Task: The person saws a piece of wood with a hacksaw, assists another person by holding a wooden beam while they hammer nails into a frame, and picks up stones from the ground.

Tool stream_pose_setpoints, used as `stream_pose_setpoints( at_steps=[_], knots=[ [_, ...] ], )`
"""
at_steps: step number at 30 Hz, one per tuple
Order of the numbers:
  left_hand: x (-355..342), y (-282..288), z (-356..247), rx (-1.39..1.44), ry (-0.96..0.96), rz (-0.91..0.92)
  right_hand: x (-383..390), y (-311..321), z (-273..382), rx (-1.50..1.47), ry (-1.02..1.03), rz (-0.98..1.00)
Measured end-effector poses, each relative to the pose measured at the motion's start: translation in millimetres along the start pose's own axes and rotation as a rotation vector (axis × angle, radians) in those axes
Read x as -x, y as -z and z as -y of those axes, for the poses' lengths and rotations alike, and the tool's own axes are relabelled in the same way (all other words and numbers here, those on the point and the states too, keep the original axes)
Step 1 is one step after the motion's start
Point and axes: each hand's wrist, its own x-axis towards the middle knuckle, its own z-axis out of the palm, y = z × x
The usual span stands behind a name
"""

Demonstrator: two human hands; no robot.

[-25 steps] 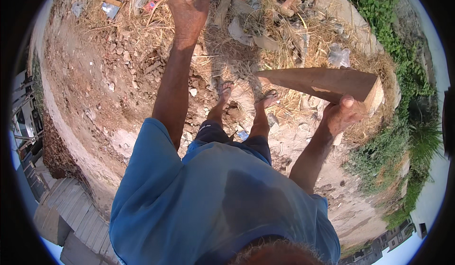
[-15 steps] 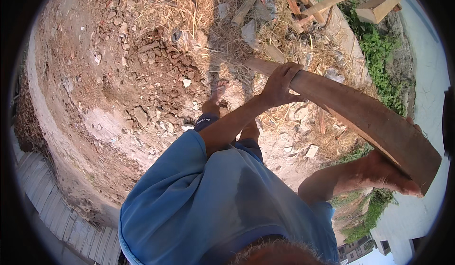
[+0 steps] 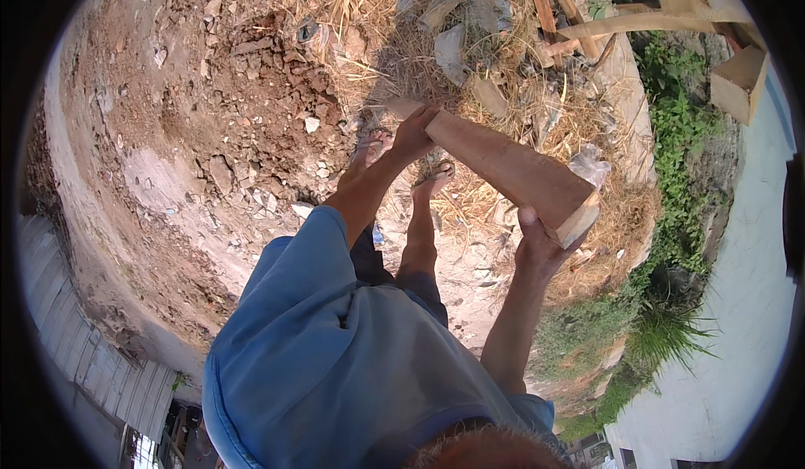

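Observation:
A thick brown wooden beam [image 3: 511,163] is held slantwise in front of my body, its far end to the left and its pale cut end near my right side. My left hand [image 3: 413,133] is wrapped round it toward the far end. At the near, cut end, my right hand [image 3: 539,245] grips the corner, thumb on the upper face and the other fingers hidden beneath. Below the beam, my feet stand on ground with dry straw and rubble.
More timber pieces [image 3: 662,23] are piled at the upper right, beside green plants [image 3: 675,158] and a pale wall [image 3: 738,301]. Broken stones [image 3: 222,171] and loose soil cover the left. A clear plastic bag [image 3: 589,165] lies in the straw just past the beam.
The beam's near end has swung down and left, away from the wall, with my right hand still at it. My left hand has moved left along with the beam.

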Motion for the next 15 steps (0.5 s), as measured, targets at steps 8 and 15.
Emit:
stream_pose_setpoints(
  at_steps=[8,15],
  knots=[
    [-44.9,-48.6,-122.4,0.087,-0.317,0.119,-3.1,92.8,69.1,0.178,0.257,-0.381],
    [-35.7,-34.9,-165.1,0.103,-0.258,0.255,-54.7,111.0,113.3,0.123,0.329,-0.436]
  ],
)
